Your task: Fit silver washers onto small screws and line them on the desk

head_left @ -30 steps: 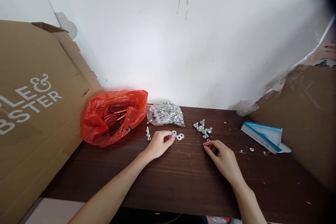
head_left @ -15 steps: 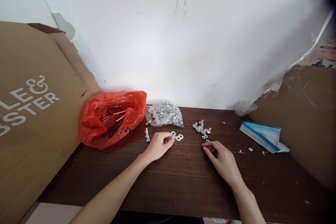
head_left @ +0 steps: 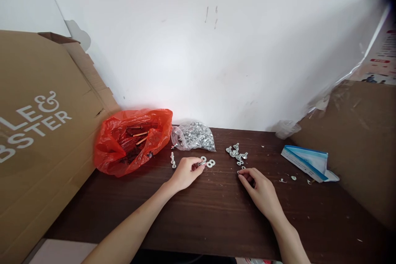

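My left hand (head_left: 185,172) rests on the dark wooden table (head_left: 216,214) and pinches a small silver bolt (head_left: 201,163) at its fingertips, beside two flat washers (head_left: 209,162). My right hand (head_left: 259,188) lies on the table with its fingertips closed on a tiny silver piece, just below a loose cluster of silver wing nuts (head_left: 236,152). A single assembled bolt (head_left: 173,159) lies left of my left hand.
A red plastic bag (head_left: 131,139) with brass-coloured bolts sits at the back left, next to a clear bag (head_left: 193,136) of silver hardware. A big cardboard box (head_left: 40,132) stands left, another cardboard panel (head_left: 361,140) right, and a blue-white packet (head_left: 307,161) lies nearby.
Both hands have stayed nearly still over the small parts; only the camera view has shifted slightly.
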The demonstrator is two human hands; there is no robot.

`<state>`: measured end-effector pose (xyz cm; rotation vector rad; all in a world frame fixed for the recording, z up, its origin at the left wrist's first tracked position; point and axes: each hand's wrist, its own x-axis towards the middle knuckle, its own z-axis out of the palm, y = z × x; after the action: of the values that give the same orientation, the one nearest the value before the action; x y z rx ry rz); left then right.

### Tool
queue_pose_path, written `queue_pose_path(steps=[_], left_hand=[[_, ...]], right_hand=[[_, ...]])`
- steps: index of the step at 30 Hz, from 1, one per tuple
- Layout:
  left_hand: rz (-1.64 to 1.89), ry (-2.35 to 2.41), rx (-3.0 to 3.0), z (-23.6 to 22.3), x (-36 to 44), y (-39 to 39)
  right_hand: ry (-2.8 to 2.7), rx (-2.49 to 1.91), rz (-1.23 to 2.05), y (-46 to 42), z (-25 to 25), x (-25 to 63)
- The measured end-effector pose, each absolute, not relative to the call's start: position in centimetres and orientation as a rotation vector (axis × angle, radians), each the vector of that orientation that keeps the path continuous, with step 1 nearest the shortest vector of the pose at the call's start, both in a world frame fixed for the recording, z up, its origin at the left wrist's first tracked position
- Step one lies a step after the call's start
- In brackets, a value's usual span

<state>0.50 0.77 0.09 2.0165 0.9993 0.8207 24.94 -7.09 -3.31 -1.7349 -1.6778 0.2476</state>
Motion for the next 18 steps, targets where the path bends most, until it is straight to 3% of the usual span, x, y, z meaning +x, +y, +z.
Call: queue_pose_path(steps=[18], left_hand=[[0.775,1.01,2.039,0.38,0.41,0.72]], right_hand=[[-1.676,-1.728,0.238,-6.95,-3.3,24.91]])
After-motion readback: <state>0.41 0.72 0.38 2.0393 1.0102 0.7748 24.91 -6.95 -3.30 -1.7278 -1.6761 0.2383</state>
